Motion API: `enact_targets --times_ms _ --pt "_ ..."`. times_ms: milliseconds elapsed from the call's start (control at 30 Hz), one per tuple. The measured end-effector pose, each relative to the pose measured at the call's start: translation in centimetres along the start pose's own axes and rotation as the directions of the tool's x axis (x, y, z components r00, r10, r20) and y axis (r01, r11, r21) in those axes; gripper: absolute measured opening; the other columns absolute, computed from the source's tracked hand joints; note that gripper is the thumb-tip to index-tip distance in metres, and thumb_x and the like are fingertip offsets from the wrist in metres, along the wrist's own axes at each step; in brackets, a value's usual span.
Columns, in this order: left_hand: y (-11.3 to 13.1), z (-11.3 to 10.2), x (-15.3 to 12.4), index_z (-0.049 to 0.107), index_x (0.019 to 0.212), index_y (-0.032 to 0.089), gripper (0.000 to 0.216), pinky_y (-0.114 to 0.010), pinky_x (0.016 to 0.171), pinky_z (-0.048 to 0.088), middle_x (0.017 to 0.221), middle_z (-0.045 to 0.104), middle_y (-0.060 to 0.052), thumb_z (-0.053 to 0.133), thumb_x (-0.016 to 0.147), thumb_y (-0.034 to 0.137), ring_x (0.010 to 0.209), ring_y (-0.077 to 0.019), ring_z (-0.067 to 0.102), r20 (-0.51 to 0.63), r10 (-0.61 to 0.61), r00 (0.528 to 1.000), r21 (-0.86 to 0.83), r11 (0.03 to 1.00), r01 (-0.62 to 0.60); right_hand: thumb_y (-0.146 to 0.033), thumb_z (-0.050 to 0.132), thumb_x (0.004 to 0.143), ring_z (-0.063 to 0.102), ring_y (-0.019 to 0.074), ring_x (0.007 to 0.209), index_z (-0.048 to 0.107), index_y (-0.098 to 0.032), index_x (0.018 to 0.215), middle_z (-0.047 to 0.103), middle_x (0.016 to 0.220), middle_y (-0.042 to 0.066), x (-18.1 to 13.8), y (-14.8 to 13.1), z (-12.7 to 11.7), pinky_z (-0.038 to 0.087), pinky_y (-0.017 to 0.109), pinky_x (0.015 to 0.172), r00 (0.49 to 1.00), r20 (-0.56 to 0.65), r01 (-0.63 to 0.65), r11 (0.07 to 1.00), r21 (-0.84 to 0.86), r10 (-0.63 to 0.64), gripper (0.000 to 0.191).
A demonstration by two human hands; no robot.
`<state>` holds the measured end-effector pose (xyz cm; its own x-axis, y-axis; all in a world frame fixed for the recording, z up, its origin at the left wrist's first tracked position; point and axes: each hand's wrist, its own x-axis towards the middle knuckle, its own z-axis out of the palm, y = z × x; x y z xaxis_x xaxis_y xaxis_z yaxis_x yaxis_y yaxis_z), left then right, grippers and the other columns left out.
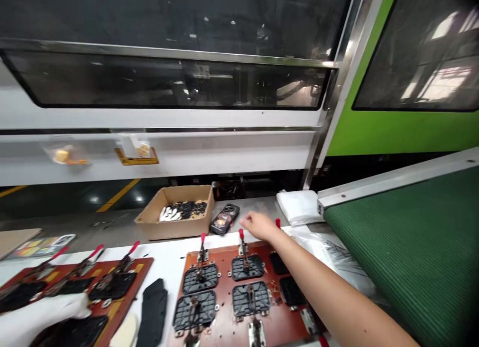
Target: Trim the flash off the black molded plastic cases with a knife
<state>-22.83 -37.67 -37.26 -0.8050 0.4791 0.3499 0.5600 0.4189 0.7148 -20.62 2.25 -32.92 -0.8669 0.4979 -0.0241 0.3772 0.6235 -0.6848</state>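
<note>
**Right hand at the far clamp handles of the middle fixture board**

The green conveyor belt (411, 257) fills the right side, and the machine's white housing (157, 152) runs along the far edge. On the white bench lie two brown fixture boards: the middle board (243, 292), which carries black moulded parts under toggle clamps, and the left board (75, 282). A cardboard box (175, 212) of small black pieces sits far centre, with a phone (224, 219) just to its right.

The right hand (260, 226) is stretched out over the far edge of the middle board, fingers loosely spread and holding nothing, just beside a red-tipped clamp handle (241, 234). The step in hand looks like working the far clamps; the next move would call for closing the fingers on that handle. The left hand (45, 314), in a white glove, rests on the near part of the left board; whether it grips anything I cannot tell.
</note>
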Motion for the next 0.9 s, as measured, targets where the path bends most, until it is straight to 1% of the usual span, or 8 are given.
enact_targets --times_ms 133,200,333,467,567,600,767,900 --pt "-3.2 -12.6 5.0 0.078 0.113 0.021 0.054 -0.041 0.084 0.060 0.103 0.076 -0.010 0.071 0.083 0.065 0.092 -0.0226 0.072 0.127 -0.009 0.992 0.111 0.994 -0.005 -0.039 0.073 0.106 0.060 0.0144 0.065 0.066 -0.014 0.091 0.063 0.081 -0.001 -1.7 -1.1 5.9 0.056 0.028 0.065 0.959 0.277 -0.079 0.996 0.035 0.066 0.030" --pt "-4.5 -18.1 6.1 0.081 0.090 0.023 0.052 -0.042 0.082 0.061 0.087 0.075 -0.009 0.071 0.074 0.072 0.078 -0.0211 0.071 0.272 -0.009 0.962 0.123 0.992 -0.026 -0.037 0.071 0.107 0.058 0.0133 0.061 0.064 -0.014 0.088 0.060 0.077 -0.002 -1.9 -0.5 7.5 0.053 0.026 0.061 0.945 0.324 -0.078 0.995 0.068 0.052 0.031" --pt "-5.7 -22.6 7.8 0.080 0.071 0.032 0.044 -0.046 0.074 0.062 0.075 0.071 -0.005 0.072 0.065 0.075 0.073 -0.0274 0.073 0.491 0.035 0.871 0.058 0.996 -0.073 -0.032 0.072 0.106 0.064 0.0173 0.076 0.065 -0.014 0.099 0.065 0.090 0.001 -1.7 0.6 7.3 0.056 0.031 0.074 0.971 0.230 0.022 0.984 0.176 -0.063 0.021" --pt "-5.3 -20.1 7.7 0.075 0.071 0.027 0.049 -0.041 0.065 0.061 0.068 0.068 -0.005 0.068 0.076 0.076 0.067 -0.0231 0.070 0.423 0.031 0.906 -0.042 0.999 -0.015 -0.044 0.065 0.109 0.067 0.0211 0.085 0.067 -0.015 0.091 0.068 0.089 0.003 -1.6 -0.2 3.8 0.055 0.037 0.085 0.990 0.083 0.097 0.975 0.200 -0.115 0.034" --pt "-4.1 -14.4 4.7 0.070 0.078 0.042 0.028 -0.041 0.054 0.056 0.073 0.068 -0.007 0.075 0.079 0.070 0.079 -0.0309 0.069 0.215 -0.077 0.974 -0.119 0.987 0.105 -0.054 0.055 0.112 0.066 0.0235 0.094 0.068 -0.016 0.091 0.069 0.095 0.005 -1.5 -2.7 2.6 0.052 0.039 0.090 0.993 -0.019 0.117 0.976 0.185 -0.115 0.046" --pt "-3.5 -12.0 3.6 0.073 0.093 0.027 0.042 -0.038 0.065 0.059 0.082 0.071 -0.006 0.073 0.081 0.067 0.080 -0.0238 0.070 0.170 -0.111 0.979 -0.150 0.979 0.137 -0.055 0.055 0.112 0.066 0.0234 0.094 0.068 -0.016 0.092 0.069 0.098 0.005 -1.5 -3.8 3.1 0.053 0.039 0.090 0.992 -0.012 0.122 0.975 0.184 -0.122 0.045" --pt "-1.5 -2.7 0.5 0.069 0.075 0.023 0.050 -0.026 0.042 0.042 0.070 0.066 -0.009 0.044 0.100 0.058 0.049 -0.0138 0.052 0.164 -0.245 0.956 -0.239 0.930 0.279 -0.045 0.069 0.108 0.064 0.0167 0.072 0.068 -0.014 0.094 0.066 0.087 0.002 -2.4 -9.6 10.7 0.057 0.031 0.071 0.959 0.264 0.055 0.980 0.191 -0.105 0.034" --pt "-1.9 -4.2 0.8 0.078 0.085 0.026 0.058 -0.026 0.041 0.039 0.078 0.068 -0.012 0.029 0.099 0.053 0.054 -0.0158 0.063 0.185 -0.285 0.940 -0.289 0.899 0.329 -0.041 0.069 0.109 0.064 0.0160 0.071 0.068 -0.013 0.104 0.067 0.092 0.003 -2.9 -11.4 15.2 0.058 0.029 0.068 0.946 0.315 0.004 0.976 0.218 -0.075 0.028"
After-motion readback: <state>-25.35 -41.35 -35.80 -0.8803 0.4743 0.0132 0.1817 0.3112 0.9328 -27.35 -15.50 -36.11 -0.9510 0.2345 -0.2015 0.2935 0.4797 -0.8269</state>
